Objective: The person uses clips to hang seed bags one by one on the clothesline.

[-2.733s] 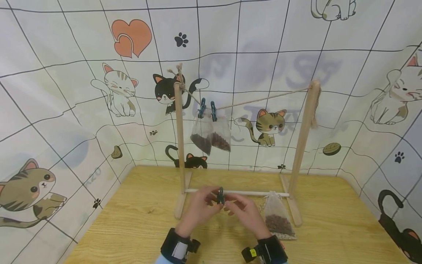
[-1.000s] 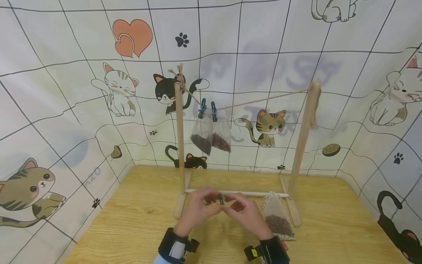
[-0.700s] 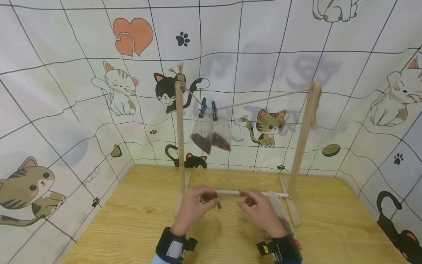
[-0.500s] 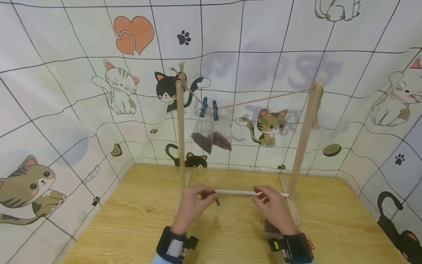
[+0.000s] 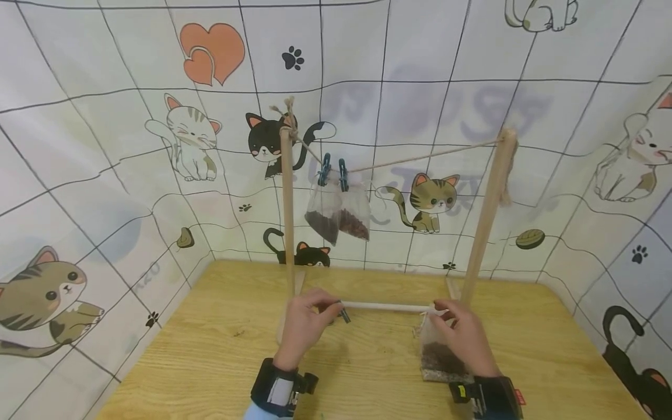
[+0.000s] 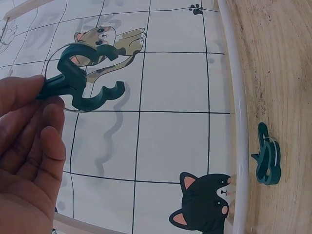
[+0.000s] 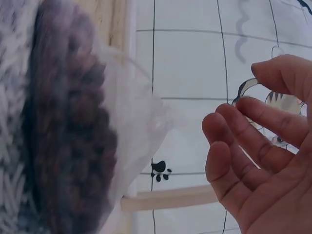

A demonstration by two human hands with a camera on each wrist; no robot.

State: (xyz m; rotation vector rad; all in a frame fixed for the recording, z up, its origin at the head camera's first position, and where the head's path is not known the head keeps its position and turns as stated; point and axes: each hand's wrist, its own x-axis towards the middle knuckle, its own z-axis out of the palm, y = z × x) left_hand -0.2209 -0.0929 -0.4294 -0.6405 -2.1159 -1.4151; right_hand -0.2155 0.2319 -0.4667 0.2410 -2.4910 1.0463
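Above the table [image 5: 210,350], the left hand [image 5: 306,322] pinches a slanting clip [image 6: 74,84], mouth pointing down rightward. The relaxed right hand [image 5: 466,333] is near a bag [image 5: 440,357].

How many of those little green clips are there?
4. The left clip and right clip hang on the rope; the left hand pinches a third clip; a fourth clip lies on the table. Others may be hidden.
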